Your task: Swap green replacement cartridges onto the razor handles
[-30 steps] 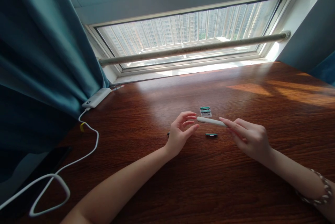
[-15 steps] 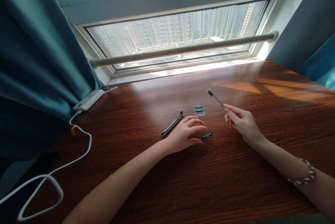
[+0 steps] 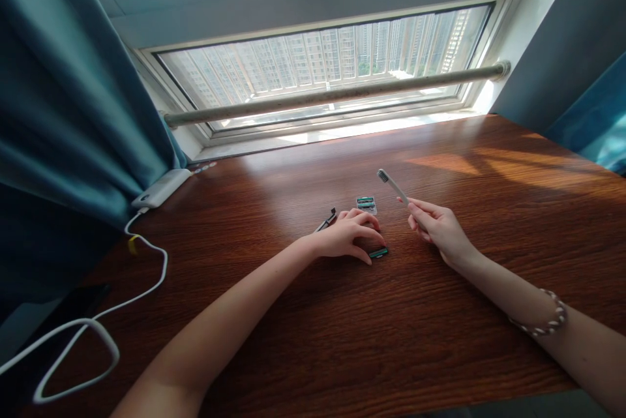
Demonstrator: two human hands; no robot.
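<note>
My right hand (image 3: 439, 231) is closed round the handle of a white toothbrush (image 3: 394, 188), its dark-bristled head raised toward the window. Low over the table, my left hand (image 3: 349, 235) has its thumb and fingers apart at the left end of a green and black razor cartridge (image 3: 379, 253). Whether the fingertips touch the cartridge I cannot tell. A razor handle (image 3: 327, 219) lies beyond my left wrist, partly hidden by it. Just past the left fingers is a small clear case (image 3: 366, 204) with green and black cartridges inside.
The brown wooden table (image 3: 303, 340) reaches to the window sill. At the left, a white power bank (image 3: 162, 188) with a white cable (image 3: 163, 268) lies beside a blue curtain (image 3: 73, 79). A metal bar (image 3: 337, 93) crosses the window.
My left hand has moved over the end of the razor cartridge, its thumb and fingers now about it, and covers more of the razor handle. My right hand still holds the toothbrush. The view has shifted slightly.
</note>
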